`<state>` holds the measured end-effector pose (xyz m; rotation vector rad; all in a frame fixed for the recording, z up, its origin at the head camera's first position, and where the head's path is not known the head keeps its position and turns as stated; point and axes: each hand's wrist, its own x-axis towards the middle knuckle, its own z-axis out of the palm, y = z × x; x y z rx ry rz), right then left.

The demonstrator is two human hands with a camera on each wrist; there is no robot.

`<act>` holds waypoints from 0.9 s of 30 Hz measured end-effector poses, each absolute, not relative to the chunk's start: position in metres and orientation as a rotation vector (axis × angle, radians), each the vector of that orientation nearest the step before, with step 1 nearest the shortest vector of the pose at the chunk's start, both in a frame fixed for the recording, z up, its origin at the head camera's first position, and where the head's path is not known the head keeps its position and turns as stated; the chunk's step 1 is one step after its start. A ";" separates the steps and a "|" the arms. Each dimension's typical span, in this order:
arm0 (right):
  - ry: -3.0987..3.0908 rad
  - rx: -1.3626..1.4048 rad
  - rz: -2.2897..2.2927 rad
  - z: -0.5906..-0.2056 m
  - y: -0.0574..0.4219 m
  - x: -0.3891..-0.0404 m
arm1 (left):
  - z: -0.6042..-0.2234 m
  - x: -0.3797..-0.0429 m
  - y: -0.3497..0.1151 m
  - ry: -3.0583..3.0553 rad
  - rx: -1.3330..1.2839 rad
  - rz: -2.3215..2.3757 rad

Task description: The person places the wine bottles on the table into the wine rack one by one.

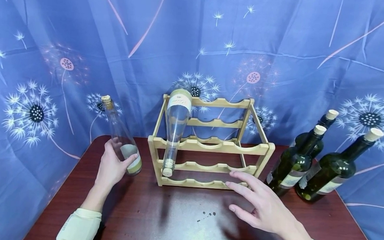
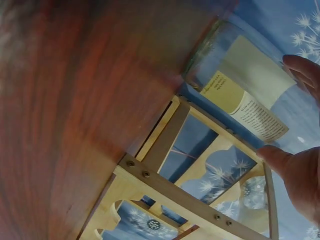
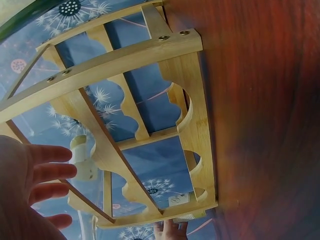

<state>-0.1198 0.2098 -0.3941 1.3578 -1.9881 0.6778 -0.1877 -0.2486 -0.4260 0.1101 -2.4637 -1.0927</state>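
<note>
At the left, my left hand [image 1: 111, 164] grips a clear glass wine bottle [image 1: 132, 156] round its body, thumb across the label. The bottle is corked and stands neck up; whether its base touches the table I cannot tell. In the left wrist view, thumb and a finger lie on either side of its pale label [image 2: 255, 112]. A wooden wine rack [image 1: 210, 147] stands in the middle. Another clear corked bottle [image 1: 178, 115] lies on its top tier at the left, cork toward me. My right hand [image 1: 262, 207], fingers spread and holding nothing, hovers before the rack's right side.
Several dark green corked bottles [image 1: 330, 174] stand upright right of the rack. Small dark spots [image 1: 209, 214] mark the reddish-brown table [image 1: 154, 219]. A blue curtain [image 1: 196, 33] with dandelion print hangs close behind.
</note>
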 end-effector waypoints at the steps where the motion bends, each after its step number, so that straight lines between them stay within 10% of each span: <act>1: -1.989 1.359 0.678 -0.394 0.210 -0.120 | -0.426 -0.188 -0.249 -2.466 0.106 -1.104; 27: -1.982 1.367 0.688 -0.395 0.210 -0.121 | -0.412 -0.157 -0.265 -2.547 0.013 -0.933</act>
